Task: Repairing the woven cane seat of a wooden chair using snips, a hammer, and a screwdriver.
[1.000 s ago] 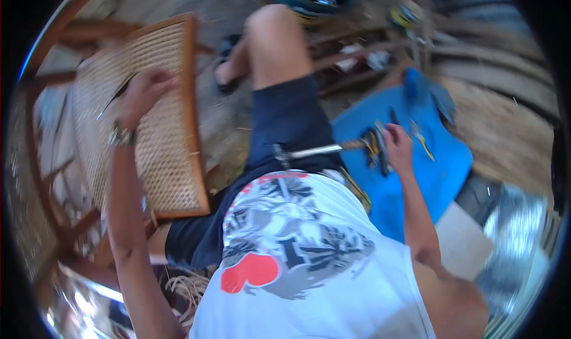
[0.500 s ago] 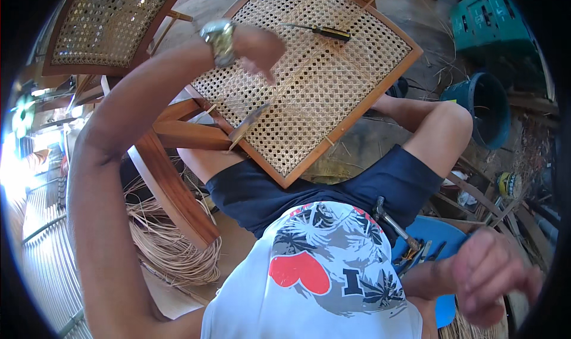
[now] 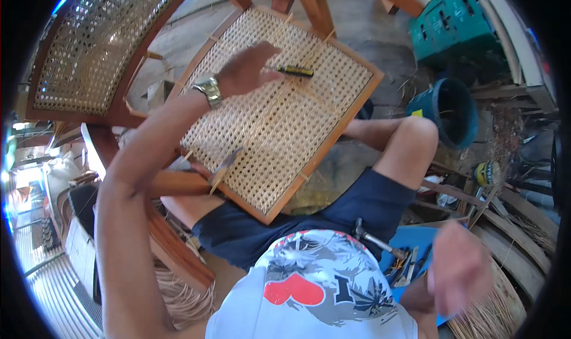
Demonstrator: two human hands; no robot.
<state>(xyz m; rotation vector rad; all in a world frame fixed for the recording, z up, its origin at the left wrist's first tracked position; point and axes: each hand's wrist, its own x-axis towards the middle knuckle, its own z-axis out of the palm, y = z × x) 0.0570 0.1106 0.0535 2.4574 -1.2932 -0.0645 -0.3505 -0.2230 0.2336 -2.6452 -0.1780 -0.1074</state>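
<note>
The woven cane seat (image 3: 279,119), framed in brown wood, lies tilted in front of me, its near corner at my lap. My left hand (image 3: 248,68) reaches over it with fingers stretched and thumb apart, holding nothing. Just right of the thumb lies a black-and-yellow screwdriver handle (image 3: 297,71); its shaft seems hidden by the hand. A pointed blade-like tool (image 3: 229,162) rests at the seat's left edge. My right hand (image 3: 461,267) is raised at the lower right, too blurred to show its fingers, beside a blue tray (image 3: 416,237) of tools.
A hammer (image 3: 373,239) lies between my thigh and the tray. Cane strands (image 3: 184,288) are coiled at lower left. A caned chair back (image 3: 89,59) stands far left. A green crate (image 3: 443,24), a dark bucket (image 3: 455,113) and a yellow can (image 3: 485,172) are on the right.
The whole view has shifted. My left hand has come closer to the screwdriver, its fingers now stretched out where they hung curled. My right hand has moved and is more smeared.
</note>
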